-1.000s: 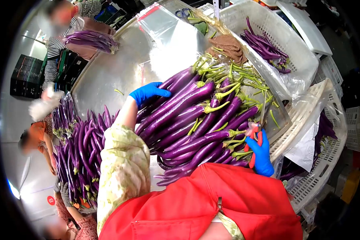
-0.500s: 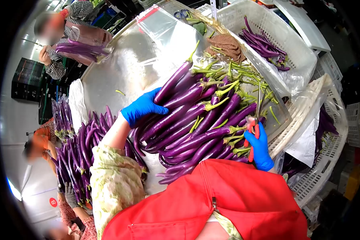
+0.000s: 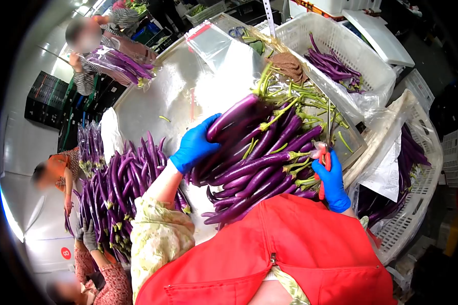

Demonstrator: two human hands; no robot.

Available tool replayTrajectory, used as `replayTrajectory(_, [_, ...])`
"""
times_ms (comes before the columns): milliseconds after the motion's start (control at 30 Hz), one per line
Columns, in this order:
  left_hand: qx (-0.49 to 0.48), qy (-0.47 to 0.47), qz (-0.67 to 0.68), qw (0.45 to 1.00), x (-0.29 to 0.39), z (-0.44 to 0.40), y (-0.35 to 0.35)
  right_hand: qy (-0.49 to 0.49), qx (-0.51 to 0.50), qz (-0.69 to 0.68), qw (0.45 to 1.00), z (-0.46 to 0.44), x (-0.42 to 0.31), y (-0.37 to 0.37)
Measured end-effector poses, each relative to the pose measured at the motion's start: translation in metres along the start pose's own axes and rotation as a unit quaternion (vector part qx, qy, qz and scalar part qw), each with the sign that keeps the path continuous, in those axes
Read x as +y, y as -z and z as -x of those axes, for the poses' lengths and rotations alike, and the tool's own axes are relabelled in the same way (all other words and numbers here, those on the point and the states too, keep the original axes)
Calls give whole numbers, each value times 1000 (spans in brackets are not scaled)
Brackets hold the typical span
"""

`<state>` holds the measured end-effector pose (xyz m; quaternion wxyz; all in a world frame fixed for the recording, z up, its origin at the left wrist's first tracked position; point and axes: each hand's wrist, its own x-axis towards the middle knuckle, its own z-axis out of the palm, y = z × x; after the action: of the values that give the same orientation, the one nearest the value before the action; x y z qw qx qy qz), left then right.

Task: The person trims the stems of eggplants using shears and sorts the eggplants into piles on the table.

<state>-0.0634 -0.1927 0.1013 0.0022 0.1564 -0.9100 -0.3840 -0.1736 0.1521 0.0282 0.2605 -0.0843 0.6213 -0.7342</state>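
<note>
Here, the left hand (image 3: 194, 144) clasps glossy, elongated eggplants (image 3: 233, 118); the right hand (image 3: 333, 183) grips red-handled metal scissors (image 3: 327, 161).

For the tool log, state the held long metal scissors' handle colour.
Red handles, best seen in the head view.

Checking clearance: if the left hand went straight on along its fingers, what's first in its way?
The long purple eggplants: the left hand looks right up against the nearest ones, so no free gap shows, though exact depth is unclear.
</note>
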Motion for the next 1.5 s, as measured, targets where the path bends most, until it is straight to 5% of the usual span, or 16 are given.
replayTrajectory(100, [-3,71,260,963,26,22,10,15,-18,9,1000,11,-4,8])
replayTrajectory(200, [-39,95,341,934,52,50,26,82,-94,50,991,16,-5,12])
replayTrajectory(500, [-31,113,342,932,77,94,26,304,-138,290,897,18,-37,12])
replayTrajectory(733, [-6,110,328,938,88,102,5,143,-158,308,927,22,-57,11])
replayTrajectory(767, [-8,104,333,937,91,102,3,202,-152,279,926,20,-47,9])
replayTrajectory(900, [-21,83,317,944,87,102,-6,123,-182,248,943,21,-55,0])
replayTrajectory(1133, [-61,91,225,968,90,104,-6,164,-190,320,914,15,-62,-1])
replayTrajectory(1500, [-123,144,297,936,88,96,-16,157,-190,329,911,7,-23,7])
